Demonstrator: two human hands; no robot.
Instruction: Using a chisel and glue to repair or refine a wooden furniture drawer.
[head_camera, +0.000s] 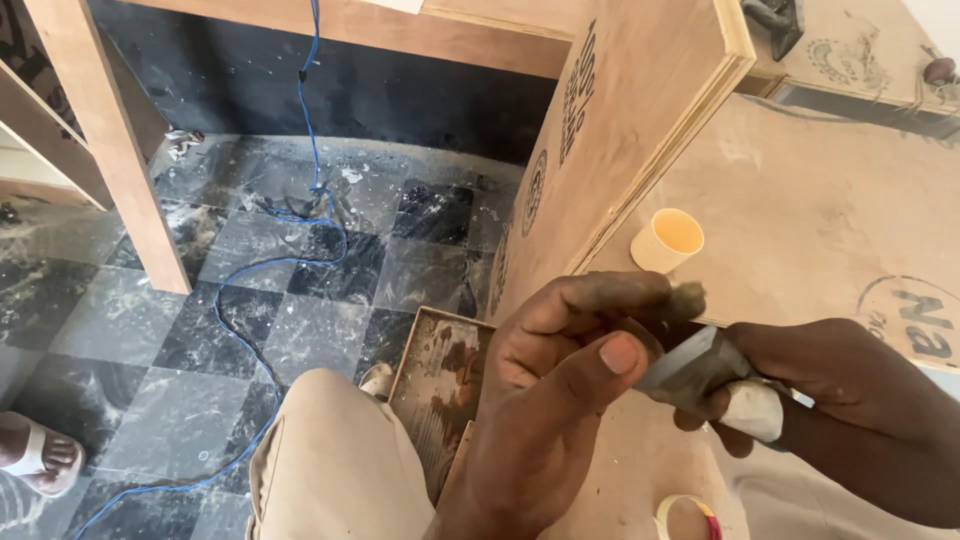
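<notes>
— Metal, that blade?
— Looks stiff and sharp; the right hand grips its cloth-wrapped end, and the left hand has its fingers closed around the tip, above the plywood surface.

Dusty workshop floor among plywood furniture

Dark checkered floor tiles, smeared with white dust, run under a pale wooden frame leg. A blue cable snakes across them. A plywood panel stands upright at right, beside a flat plywood surface in daylight.
</notes>
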